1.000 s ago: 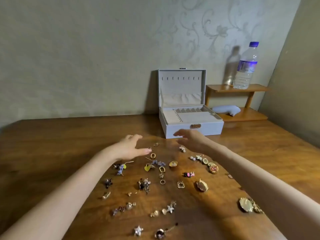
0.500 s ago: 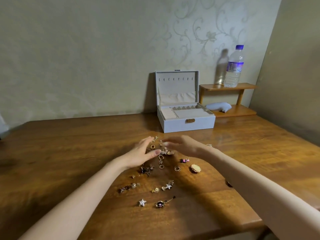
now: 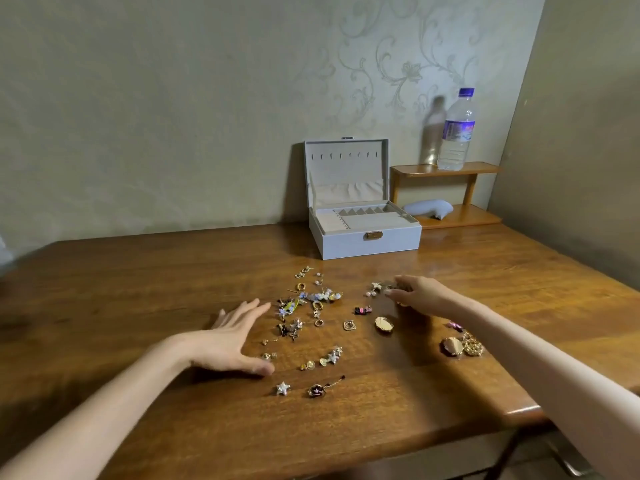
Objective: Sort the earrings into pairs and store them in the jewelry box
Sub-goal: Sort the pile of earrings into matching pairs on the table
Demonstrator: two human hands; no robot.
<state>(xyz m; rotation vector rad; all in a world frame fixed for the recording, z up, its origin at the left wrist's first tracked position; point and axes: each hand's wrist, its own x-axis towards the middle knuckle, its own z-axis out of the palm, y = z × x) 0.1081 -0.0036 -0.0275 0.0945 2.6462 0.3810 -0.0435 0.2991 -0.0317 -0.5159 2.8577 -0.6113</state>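
Observation:
Several small earrings lie scattered on the wooden table: gold hoops, star shapes, flower pieces, a gold oval. A pale blue jewelry box stands open behind them, its lid upright and its tray compartments showing. My left hand lies flat on the table just left of the earrings, fingers spread and straight, holding nothing. My right hand reaches over the right side of the scatter, fingers loosely bent beside a pearl-and-star earring. Whether it pinches anything is unclear.
A small wooden shelf at the back right carries a water bottle, with a pale grey object on its lower board. More gold pieces lie near the table's right front edge. Walls close the back and right.
Both hands have moved apart from the middle of the pile: the left back and leftward onto the table, the right out to the right side. The view has shifted.

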